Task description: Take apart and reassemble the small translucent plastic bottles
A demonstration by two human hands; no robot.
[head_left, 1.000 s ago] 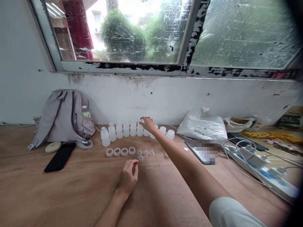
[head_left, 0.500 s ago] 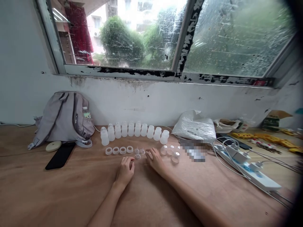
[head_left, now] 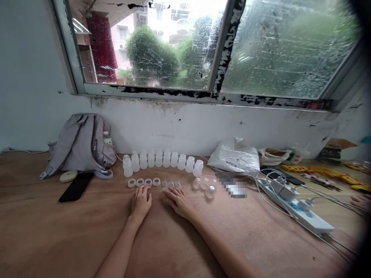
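My left hand (head_left: pixel 141 201) rests on the table just in front of the white bottle collar rings (head_left: pixel 148 182), which lie in a short row. Its fingers are stretched forward and loosely curved. My right hand (head_left: pixel 178 201) lies low over the wood, fingers extended, with the tips beside or touching the clear bottle teats (head_left: pixel 171 184); what is under the fingertips is partly hidden. Behind both hands, several frosted baby bottles (head_left: pixel 159 158) stand upright in a curved row, those toward the left topped with clear caps. To the right are several clear dome caps (head_left: pixel 210 193).
A grey backpack (head_left: pixel 84 144), a black phone (head_left: pixel 75 188) and a round cream object (head_left: pixel 68 176) lie at left. A white plastic package (head_left: pixel 234 158) and a power strip (head_left: pixel 307 216) with cables occupy the right. Another person's hand (head_left: pixel 361 200) shows at the right edge.
Both hands have shifted left, the left one to the rings and the right one closer to the teats. The front teat is now largely hidden near my right fingers. The view has tilted slightly.
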